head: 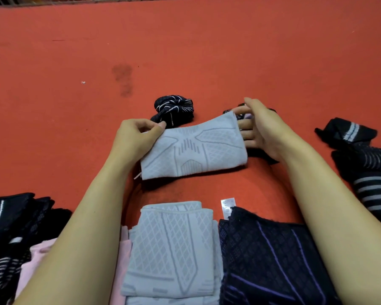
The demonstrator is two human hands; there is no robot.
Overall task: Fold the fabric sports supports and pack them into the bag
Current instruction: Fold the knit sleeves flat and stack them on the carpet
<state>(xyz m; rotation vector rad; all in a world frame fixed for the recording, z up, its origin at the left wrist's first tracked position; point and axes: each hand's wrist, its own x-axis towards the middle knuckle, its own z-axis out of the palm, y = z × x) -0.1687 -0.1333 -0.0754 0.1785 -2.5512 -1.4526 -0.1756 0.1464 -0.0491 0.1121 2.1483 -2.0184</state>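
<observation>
While the left hand (136, 137) pinches one end of the grey support (193, 148) and the right hand (259, 128) grips the other above the red mat (185, 51), they should bring both ends together squarely, edges matched.

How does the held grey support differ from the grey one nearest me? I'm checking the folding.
The held support is stretched out between both hands, left hand and right hand; the near support lies folded on a stack, untouched. Both are light grey with the same knit pattern.
</observation>
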